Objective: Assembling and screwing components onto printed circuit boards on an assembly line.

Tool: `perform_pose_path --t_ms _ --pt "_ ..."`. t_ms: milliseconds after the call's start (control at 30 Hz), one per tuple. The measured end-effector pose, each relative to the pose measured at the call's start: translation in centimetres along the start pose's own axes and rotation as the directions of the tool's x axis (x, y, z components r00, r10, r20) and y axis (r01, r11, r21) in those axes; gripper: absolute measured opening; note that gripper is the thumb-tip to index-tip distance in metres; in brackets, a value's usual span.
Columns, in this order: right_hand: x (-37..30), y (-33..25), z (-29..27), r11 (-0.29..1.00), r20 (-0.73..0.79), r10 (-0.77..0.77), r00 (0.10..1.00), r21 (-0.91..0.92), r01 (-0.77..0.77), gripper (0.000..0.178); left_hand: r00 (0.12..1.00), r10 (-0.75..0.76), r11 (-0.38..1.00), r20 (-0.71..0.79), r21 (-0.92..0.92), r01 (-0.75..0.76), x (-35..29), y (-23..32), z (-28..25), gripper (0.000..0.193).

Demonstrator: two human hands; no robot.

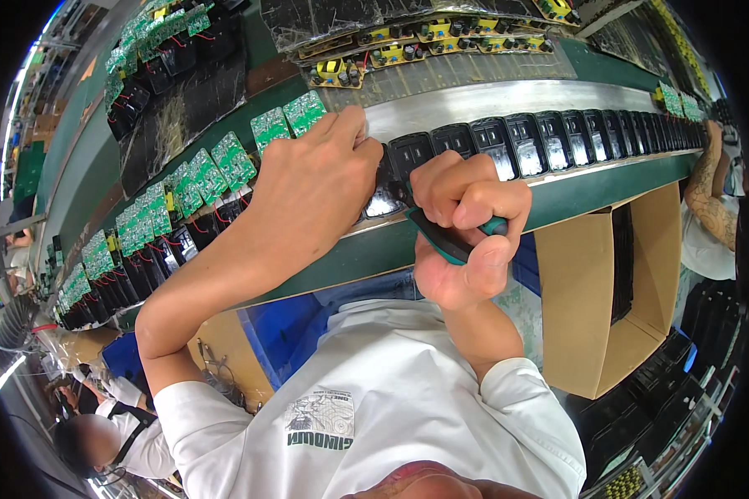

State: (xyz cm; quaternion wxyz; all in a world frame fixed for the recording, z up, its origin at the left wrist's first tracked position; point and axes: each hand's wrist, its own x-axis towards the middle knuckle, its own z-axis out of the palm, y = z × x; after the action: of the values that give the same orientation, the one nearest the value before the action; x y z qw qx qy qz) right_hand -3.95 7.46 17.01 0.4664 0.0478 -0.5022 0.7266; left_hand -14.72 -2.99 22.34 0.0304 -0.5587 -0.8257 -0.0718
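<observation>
Head view: left hand [312, 195] lies palm-down, fingers bent and pressing on a black plastic housing [383, 195] at the near edge of the conveyor belt [474, 96], apparently to steady it for the tool. Right hand [466, 220] is curled tight into a fist around teal-handled cutters [445, 237], whose nose points at that same housing; the tip is hidden behind the knuckles. A row of black housings [549, 137] runs off to the right along the belt. Green circuit boards [216, 166] with red leads line the left side. A cardboard box [607, 291] stands open below the green ledge. Another person's forearm [711, 200] works at far right.
</observation>
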Motion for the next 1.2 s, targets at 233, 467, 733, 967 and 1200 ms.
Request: perform_pose_path --t_ms 233,467,733,967,1200 --pt "1.5 0.8 0.9 1.0 -0.025 0.027 0.999 0.008 -0.027 0.034 0.999 -0.027 1.0 -0.026 0.005 0.027 -0.2 0.2 0.6 0.006" --pt "3.0 2.0 1.0 0.991 0.033 0.122 0.992 -0.05 -0.12 0.032 0.998 -0.017 1.0 -0.055 0.012 0.018 -0.1 0.1 0.9 0.006" --pt "2.6 1.6 0.8 0.998 0.104 0.051 0.993 -0.038 -0.047 0.026 1.0 -0.017 0.998 0.026 0.058 0.015 0.4 0.3 0.1 0.006" --pt "1.4 1.0 0.6 1.0 0.123 0.003 0.992 0.011 -0.005 0.021 0.981 0.091 0.996 0.174 -0.019 -0.089 3.9 -1.9 -2.7 0.016" --pt "2.1 0.7 0.5 0.998 0.134 0.06 0.989 -0.005 -0.059 0.03 0.965 0.242 0.964 0.101 -0.137 -0.228 7.8 -6.7 -1.7 0.023"
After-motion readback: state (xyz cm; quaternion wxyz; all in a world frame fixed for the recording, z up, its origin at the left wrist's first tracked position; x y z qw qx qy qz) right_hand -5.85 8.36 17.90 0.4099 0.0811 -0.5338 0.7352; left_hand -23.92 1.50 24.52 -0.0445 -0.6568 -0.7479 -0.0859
